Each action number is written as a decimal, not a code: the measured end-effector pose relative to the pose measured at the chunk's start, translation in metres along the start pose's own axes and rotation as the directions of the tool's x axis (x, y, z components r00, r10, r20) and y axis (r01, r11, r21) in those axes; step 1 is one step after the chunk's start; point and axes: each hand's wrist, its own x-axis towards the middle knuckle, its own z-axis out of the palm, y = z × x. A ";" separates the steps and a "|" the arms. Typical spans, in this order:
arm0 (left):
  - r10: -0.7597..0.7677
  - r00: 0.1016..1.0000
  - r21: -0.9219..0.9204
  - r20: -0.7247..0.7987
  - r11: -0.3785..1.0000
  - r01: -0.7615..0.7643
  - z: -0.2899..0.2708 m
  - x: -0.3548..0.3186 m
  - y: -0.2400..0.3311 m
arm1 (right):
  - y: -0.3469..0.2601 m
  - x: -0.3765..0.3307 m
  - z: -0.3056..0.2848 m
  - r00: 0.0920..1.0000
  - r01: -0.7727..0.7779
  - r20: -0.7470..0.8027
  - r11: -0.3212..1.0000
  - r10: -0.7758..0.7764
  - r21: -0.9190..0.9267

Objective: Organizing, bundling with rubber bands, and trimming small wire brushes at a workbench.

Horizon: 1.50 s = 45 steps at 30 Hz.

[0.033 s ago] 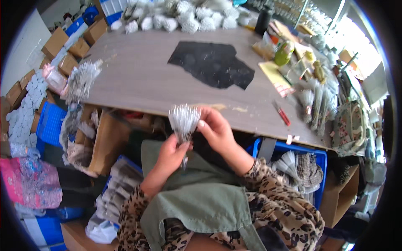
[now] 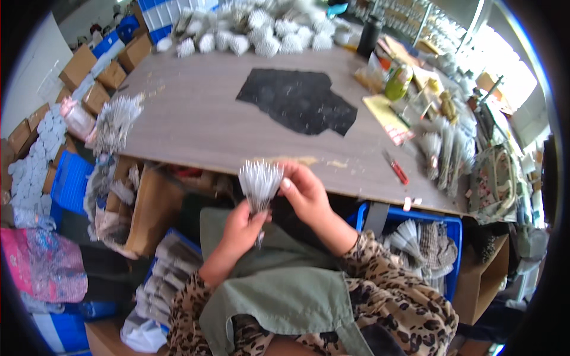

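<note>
Above my lap, just off the table's near edge, I hold a fan-shaped pleated bundle (image 2: 260, 181), pale grey-white, with its wide end up and its narrow end down. My left hand (image 2: 242, 228) is closed around the narrow lower part, and the tip pokes out below the fingers. The thumb and fingers of my right hand (image 2: 307, 193) pinch the right edge of the spread upper part. Some of the right fingers are hidden behind the bundle.
A black sheet (image 2: 300, 101) lies on the table (image 2: 184, 107). Red-handled snips (image 2: 398, 170) rest at its right, near more pleated bundles (image 2: 445, 154). White netted pieces (image 2: 255, 32) pile up at the back. A blue crate (image 2: 454, 255) and a cardboard box (image 2: 154, 207) stand below.
The whole scene sits slightly lower in the picture, as the view has tilted a little. Both hands keep nearly the same grip on the pleated bundle.
</note>
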 end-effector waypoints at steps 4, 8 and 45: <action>-0.021 1.000 0.001 0.009 1.000 0.021 0.000 -0.009 -0.003 | 0.006 -0.005 -0.004 0.996 -0.076 -0.050 0.996 0.073 -0.043; -0.021 0.997 -0.021 0.070 1.000 0.022 -0.003 -0.010 -0.003 | 0.006 -0.008 -0.002 0.995 -0.054 -0.085 0.993 0.045 -0.108; -0.126 0.970 -0.203 -0.209 0.976 0.083 -0.007 -0.020 -0.014 | 0.018 -0.012 0.007 0.973 -0.208 0.090 0.977 0.211 -0.042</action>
